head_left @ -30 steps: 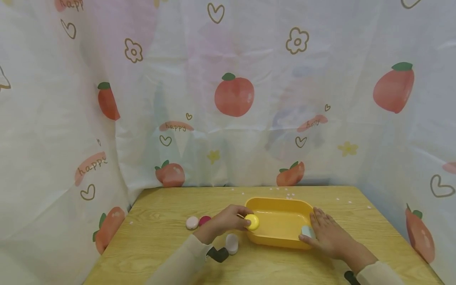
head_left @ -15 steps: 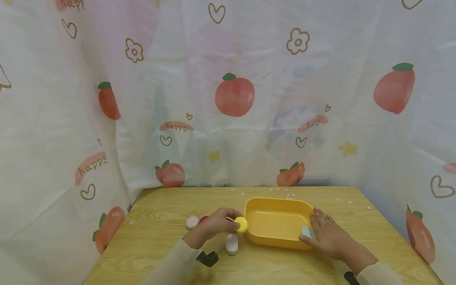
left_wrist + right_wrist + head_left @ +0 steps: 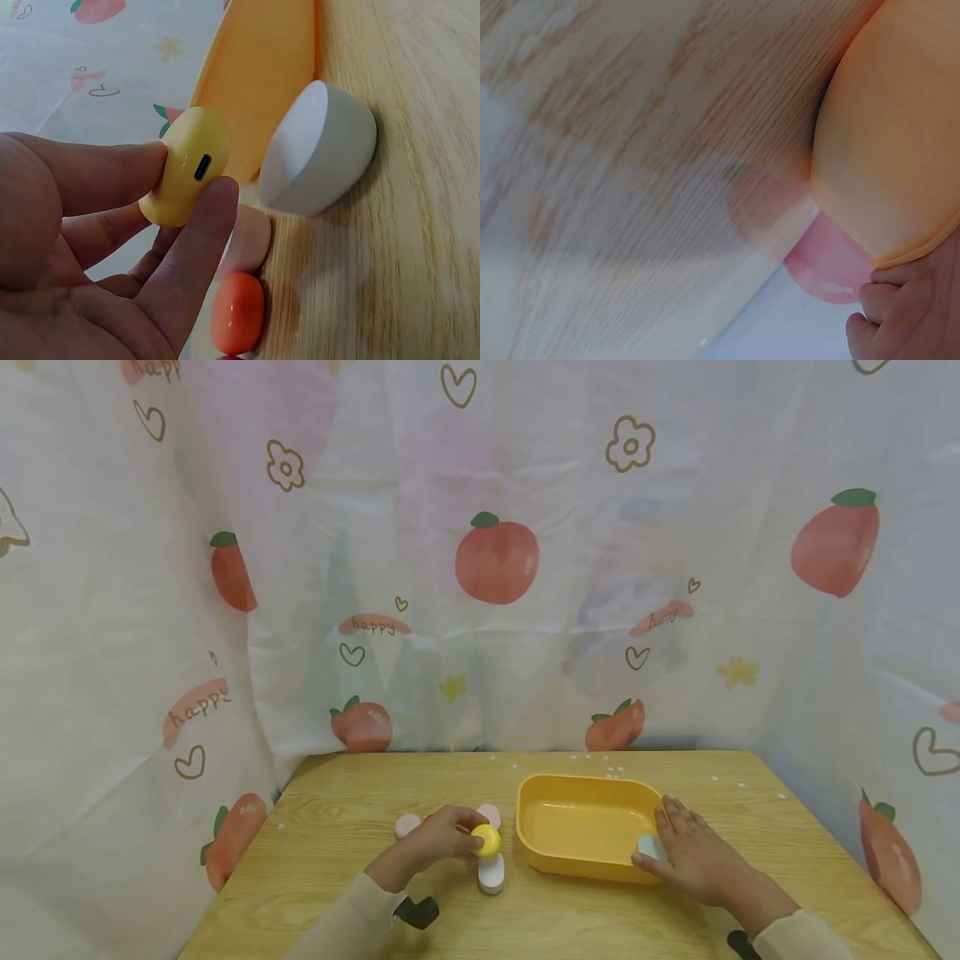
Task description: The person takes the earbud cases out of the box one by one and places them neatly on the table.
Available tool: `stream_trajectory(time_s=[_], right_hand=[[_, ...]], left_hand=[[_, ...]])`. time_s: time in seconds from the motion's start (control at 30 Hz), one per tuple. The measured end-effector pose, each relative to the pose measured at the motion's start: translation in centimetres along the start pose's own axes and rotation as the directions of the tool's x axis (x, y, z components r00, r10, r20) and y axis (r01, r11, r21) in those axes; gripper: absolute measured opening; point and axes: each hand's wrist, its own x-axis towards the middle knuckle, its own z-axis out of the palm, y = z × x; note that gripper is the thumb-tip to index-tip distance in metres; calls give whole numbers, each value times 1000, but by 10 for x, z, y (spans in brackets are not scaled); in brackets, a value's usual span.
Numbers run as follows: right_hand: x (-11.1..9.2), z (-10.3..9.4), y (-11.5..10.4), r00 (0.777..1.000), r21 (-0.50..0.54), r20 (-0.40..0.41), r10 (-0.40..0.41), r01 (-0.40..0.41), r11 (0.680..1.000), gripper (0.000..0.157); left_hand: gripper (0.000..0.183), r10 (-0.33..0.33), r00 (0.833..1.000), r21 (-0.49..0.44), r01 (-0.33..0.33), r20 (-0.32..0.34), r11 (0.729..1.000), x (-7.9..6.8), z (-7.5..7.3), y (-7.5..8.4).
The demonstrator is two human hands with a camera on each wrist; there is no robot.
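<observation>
My left hand (image 3: 446, 843) pinches a round yellow earbud case (image 3: 486, 841) between thumb and fingers, left of the yellow tray (image 3: 585, 866). In the left wrist view this yellow case (image 3: 187, 165) shows a small charging port facing the camera. Just below it in the head view stands a white oval case (image 3: 491, 874). My right hand (image 3: 697, 856) rests with straight fingers along the tray's right end. Partly behind its thumb, a pale mint object (image 3: 651, 847) sits in the tray's near right corner.
A pale pink case (image 3: 408, 826) lies left of my left hand, and another pink one (image 3: 489, 815) stands behind the yellow case. An orange-red case (image 3: 238, 311) shows in the left wrist view. Small white bits (image 3: 615, 770) dot the table's back; a printed curtain (image 3: 495, 693) encloses it.
My left hand has moved left with the yellow case, from over the tray's left end to above the white case. A pink case has come into sight. The right hand stays put.
</observation>
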Motion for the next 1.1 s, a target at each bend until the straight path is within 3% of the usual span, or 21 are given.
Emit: stream_trajectory(time_s=[0.4,0.9,1.1], right_hand=[[0,0,1,1000,-2,-6,3,-3,1000,93],[3,0,2,1000,-5,-4,4,-4,1000,94],[5,-1,2,1000,-24,-17,-3,2,1000,94]], left_hand=[[31,10,1000,9,-10,-3,1000,-9,-13,-11],[34,17,1000,12,-17,16,1000,-19,-20,-26],[29,-6,1000,65,7,-26,998,-21,-20,-29]])
